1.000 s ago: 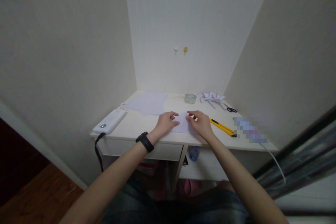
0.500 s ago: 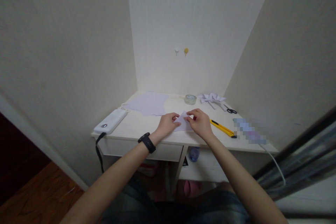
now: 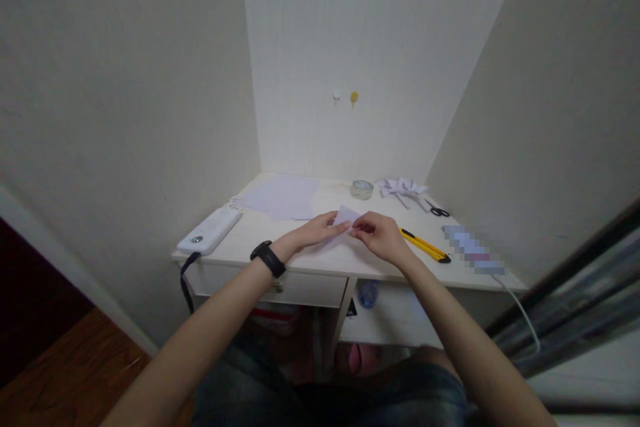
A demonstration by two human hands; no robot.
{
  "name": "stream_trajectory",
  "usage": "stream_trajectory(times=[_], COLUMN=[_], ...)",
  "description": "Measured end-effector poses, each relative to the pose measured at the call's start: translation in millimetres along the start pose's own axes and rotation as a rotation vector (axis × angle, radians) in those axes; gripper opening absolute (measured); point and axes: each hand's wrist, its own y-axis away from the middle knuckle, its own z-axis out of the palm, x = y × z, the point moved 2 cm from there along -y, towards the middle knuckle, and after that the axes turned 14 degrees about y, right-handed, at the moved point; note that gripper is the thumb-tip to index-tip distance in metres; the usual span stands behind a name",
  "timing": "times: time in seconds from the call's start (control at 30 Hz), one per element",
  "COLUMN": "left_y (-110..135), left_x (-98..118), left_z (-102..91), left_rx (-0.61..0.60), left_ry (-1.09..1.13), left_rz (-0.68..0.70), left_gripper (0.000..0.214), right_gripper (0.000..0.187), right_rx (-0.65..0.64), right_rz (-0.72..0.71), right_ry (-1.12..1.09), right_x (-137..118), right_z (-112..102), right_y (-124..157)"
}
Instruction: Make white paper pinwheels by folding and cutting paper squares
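Observation:
A small folded sheet of white paper (image 3: 344, 215) is held between my two hands above the front of the white desk. My left hand (image 3: 320, 228) grips its left side, thumb laid across the front and fingers behind. At its right edge my right hand (image 3: 376, 233) pinches the paper between thumb and fingertips. The lower part of the sheet is partly covered by my hands. Just right of my right hand lies a yellow and black utility knife (image 3: 425, 245).
White paper sheets (image 3: 280, 197) lie at the back left. A tape roll (image 3: 361, 189), folded paper pieces (image 3: 403, 188) and black scissors (image 3: 439, 211) sit along the back right. A white power bank (image 3: 210, 230) with a black cable is at the left; a blurred device (image 3: 473, 248) at the right.
My left hand has turned flatter, its thumb now reaching across the paper. The paper has tilted leftward between my hands, and my right fingers have drawn closer together at its edge.

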Motion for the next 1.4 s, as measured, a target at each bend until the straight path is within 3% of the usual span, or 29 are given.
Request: stream_trajectory(times=[0.13,0.2,0.3,0.4,0.5,0.63,0.8,0.9,0.97,1.1,1.3,1.4], left_y=[-7.2,-8.0,-4.5,0.4,3.9,7.6,15.1,20.4,22.3,19.7,15.1,16.2], left_x=[-8.5,-15.0,-20.2,-20.4,-19.0,-21.7,-29.5,-30.7,-32.4,-41.2,-50.7,-47.2], left_z=[-6.3,-8.2,-12.1,-15.3,-17.6,-18.8,-22.0,-26.3,-28.0,-24.0,-10.9,-11.2], left_rx=[0.126,0.253,0.500,0.625,0.643,0.602,0.443,0.278,0.230,0.334,0.521,0.537], left_ry=[-0.026,0.004,0.167,0.447,0.680,0.668,0.587,0.560,0.456,0.213,0.307,0.236], left_rz=[-0.034,-0.071,-0.116,-0.166,-0.155,-0.113,-0.182,-0.197,-0.209,-0.227,-0.343,-0.405], left_gripper=[0.050,0.041,0.030,0.022,0.036,0.065,0.026,0.027,0.031,0.021,0.021,0.021], right_gripper=[0.009,0.009,0.007,0.008,0.010,0.019,0.028,0.032,0.035,0.037,0.036,0.033], right_rx=[-0.027,0.015,0.140,0.257,0.293,0.199,0.128,0.139,0.146,0.142,0.087,0.036], right_rz=[-0.138,-0.163,-0.136,-0.028,0.146,0.384,0.538,0.636,0.694,0.764,0.804,0.714], right_ry=[-0.028,-0.037,-0.035,-0.023,-0.058,-0.282,-0.507,-0.639,-0.702,-0.736,-0.701,-0.593], right_x=[-6.1,-6.6,0.9,19.0,43.3,73.0,91.6,94.4,93.6,89.7,87.0,86.5], right_z=[-6.0,-8.4,-11.6,-12.8,-8.0,8.6,25.3,28.7,29.4,30.2,30.8,27.3], right_y=[0.8,4.1,13.1,23.3,31.0,39.0,49.6,53.8,54.6,53.1,51.9,51.5])
